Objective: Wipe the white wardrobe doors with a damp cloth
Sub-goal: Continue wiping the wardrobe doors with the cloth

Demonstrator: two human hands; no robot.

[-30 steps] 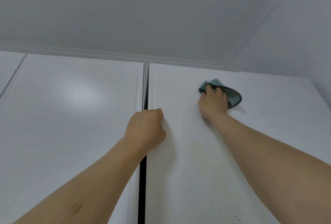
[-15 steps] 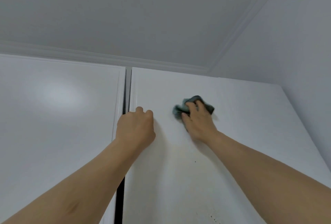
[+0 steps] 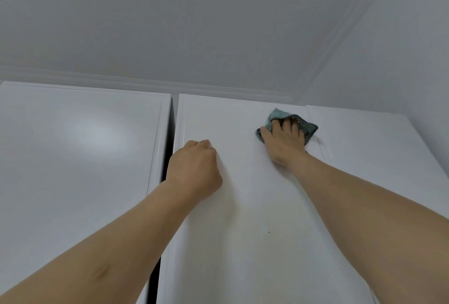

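Currently wiping upper R corner of middle wardrobe door (image 3: pixel 243 206): right hand (image 3: pixel 284 141) w/ fingers (image 3: pixel 288 125) spread flat on teal cloth (image 3: pixel 303 126), left hand (image 3: pixel 194 170) curled, bracing door edge, holding nothing; next, prob. downward strokes toward specks (image 3: pixel 268 232).

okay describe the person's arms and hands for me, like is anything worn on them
Both forearms are bare as far as the frame shows: no sleeves, gloves, watch or bracelets. No rings show on the left hand or the right hand. A small darker mark sits on the left forearm.
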